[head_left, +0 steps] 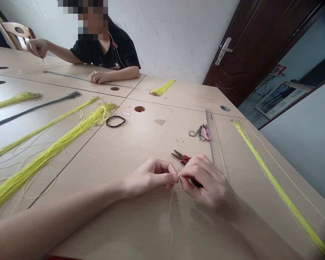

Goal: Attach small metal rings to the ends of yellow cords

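Observation:
Both hands meet above the table near the middle of the head view. My left hand (154, 176) is closed, with thumb and index finger pinching a thin yellow cord (170, 216) whose loose end hangs down. My right hand (206, 180) pinches the same cord at a small knot, just right of the left fingertips. A small metal piece (178, 171) stands up at the knot. Black-and-red pliers (179, 156) lie beneath my right hand, their jaws apart and their handles partly hidden by it.
Yellow cord bundles (59, 148) spread across the left; another bundle (271, 177) lies right. Beyond the pliers are scissors (199, 133), pink snips (206, 132) and a clear ruler (212, 141). A black band (115, 121) lies left of centre. A person (105, 50) sits across the table.

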Demonstrator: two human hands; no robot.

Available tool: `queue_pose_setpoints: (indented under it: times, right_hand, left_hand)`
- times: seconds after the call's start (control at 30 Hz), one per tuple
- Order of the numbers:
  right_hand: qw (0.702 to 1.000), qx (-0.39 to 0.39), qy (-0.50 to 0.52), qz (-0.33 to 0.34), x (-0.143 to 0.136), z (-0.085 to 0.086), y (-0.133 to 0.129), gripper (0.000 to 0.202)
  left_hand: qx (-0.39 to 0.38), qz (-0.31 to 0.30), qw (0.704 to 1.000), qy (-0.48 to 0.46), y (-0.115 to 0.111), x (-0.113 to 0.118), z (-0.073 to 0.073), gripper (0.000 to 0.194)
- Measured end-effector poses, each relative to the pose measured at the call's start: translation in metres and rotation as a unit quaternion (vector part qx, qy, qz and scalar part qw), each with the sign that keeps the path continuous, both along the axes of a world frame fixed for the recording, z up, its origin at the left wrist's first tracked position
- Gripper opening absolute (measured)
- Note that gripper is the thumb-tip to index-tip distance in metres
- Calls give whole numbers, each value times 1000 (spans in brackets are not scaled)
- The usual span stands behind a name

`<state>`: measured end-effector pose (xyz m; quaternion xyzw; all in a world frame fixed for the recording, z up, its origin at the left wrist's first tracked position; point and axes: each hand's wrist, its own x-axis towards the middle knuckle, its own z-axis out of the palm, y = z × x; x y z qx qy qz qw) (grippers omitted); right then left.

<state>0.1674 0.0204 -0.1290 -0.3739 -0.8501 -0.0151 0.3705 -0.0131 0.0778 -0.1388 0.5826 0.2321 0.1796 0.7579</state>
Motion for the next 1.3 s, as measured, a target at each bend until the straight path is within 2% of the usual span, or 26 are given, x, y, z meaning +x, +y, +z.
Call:
queue_pose_setpoints:
  times: [0.37,1.03,1.3]
  right_hand:
    - [1000,4,-4,13,-2,0,1,17]
    - [990,-110,93,9,-6,1,-4,14]
    - [982,-151,115,-8,-3,7,-3,14]
  left_hand:
    - [3,-6,1000,-2,0,-1,-4,17]
    - [-4,-6,1000,4,-1,-1,-4,20]
    - [-14,8,1000,-4,0,-1,-5,20]
